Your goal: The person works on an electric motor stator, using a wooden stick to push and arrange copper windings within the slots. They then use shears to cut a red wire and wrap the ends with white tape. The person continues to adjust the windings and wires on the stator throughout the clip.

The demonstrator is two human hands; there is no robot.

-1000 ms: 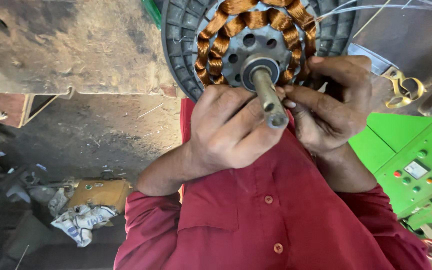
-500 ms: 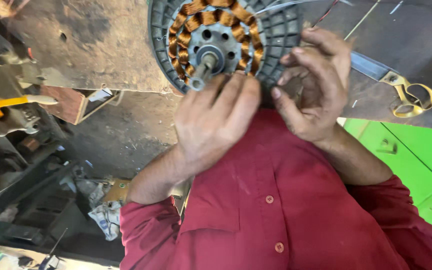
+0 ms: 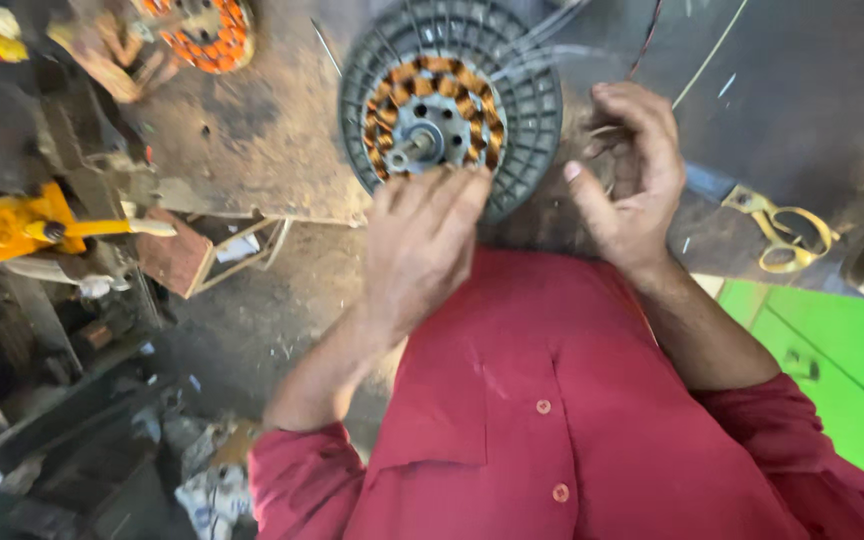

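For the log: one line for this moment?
left hand: fingertips on motor stator | right hand: curled, beside it | scissors: on bench

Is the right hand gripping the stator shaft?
No. The right hand is curled beside the stator, clear of the shaft.

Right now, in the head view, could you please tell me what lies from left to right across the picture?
Yellow tool → wooden block → left hand → right hand → yellow-handled scissors → green panel. The round motor winding overlaps both hands' span, so I leave it out.
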